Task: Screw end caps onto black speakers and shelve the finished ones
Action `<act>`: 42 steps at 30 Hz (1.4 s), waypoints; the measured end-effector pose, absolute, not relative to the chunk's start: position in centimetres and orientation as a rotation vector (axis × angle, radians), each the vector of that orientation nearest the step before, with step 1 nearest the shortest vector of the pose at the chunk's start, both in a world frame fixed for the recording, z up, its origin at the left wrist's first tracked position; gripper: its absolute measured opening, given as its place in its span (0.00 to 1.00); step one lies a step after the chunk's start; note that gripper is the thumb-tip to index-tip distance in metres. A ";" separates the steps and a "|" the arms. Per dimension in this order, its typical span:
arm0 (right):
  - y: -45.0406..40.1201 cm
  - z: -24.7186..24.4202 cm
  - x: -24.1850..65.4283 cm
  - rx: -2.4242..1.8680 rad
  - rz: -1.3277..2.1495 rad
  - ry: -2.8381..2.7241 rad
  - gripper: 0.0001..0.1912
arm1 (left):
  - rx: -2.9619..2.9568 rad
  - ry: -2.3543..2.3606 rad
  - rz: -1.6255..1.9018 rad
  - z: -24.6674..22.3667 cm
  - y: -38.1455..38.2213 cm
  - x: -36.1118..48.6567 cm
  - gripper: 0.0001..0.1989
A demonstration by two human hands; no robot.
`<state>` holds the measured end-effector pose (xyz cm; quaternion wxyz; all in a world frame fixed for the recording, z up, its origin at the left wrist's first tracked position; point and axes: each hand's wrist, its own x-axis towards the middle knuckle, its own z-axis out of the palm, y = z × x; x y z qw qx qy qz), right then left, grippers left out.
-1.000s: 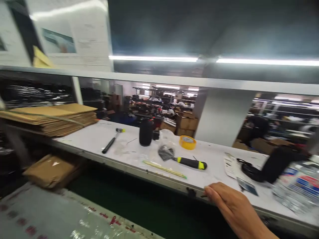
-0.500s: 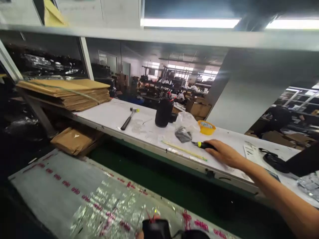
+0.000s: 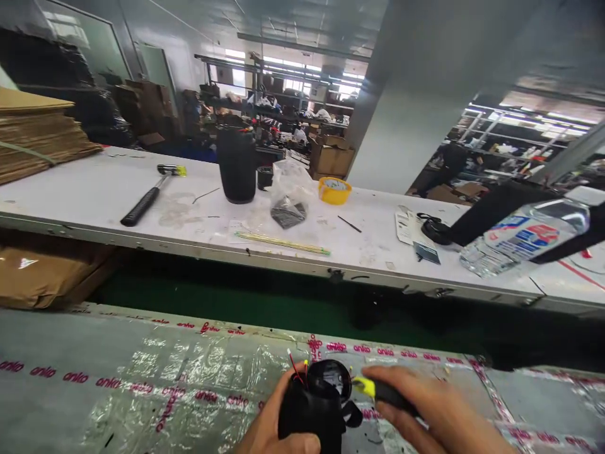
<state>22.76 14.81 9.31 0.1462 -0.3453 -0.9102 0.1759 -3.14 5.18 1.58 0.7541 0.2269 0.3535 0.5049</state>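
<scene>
Black cylindrical casing [image 3: 309,413] within the left hand [image 3: 283,419], fingers and thumb clamped around it.

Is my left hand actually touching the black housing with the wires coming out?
Touching. The head view shows the left hand against the black housing, thumb lying across its lower front.

- White rectangular distant windows [image 3: 239,81] are glaring.
- Clear wrinkled plastic film [image 3: 154,360] is reflecting patchy highlights.
- The bare right hand [image 3: 425,400] is blurring.
</scene>
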 end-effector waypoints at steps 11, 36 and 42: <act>12.3 4.2 25.8 -0.813 0.193 -2.813 0.20 | 0.866 0.896 0.981 3.7 6.7 -0.8 0.36; 10.8 2.8 25.6 -0.933 -0.020 -2.872 0.21 | 0.898 1.408 0.932 3.8 5.6 0.8 0.44; 10.5 3.2 25.0 -0.906 -0.129 -2.919 0.15 | 0.969 1.687 0.854 4.2 5.5 1.6 0.44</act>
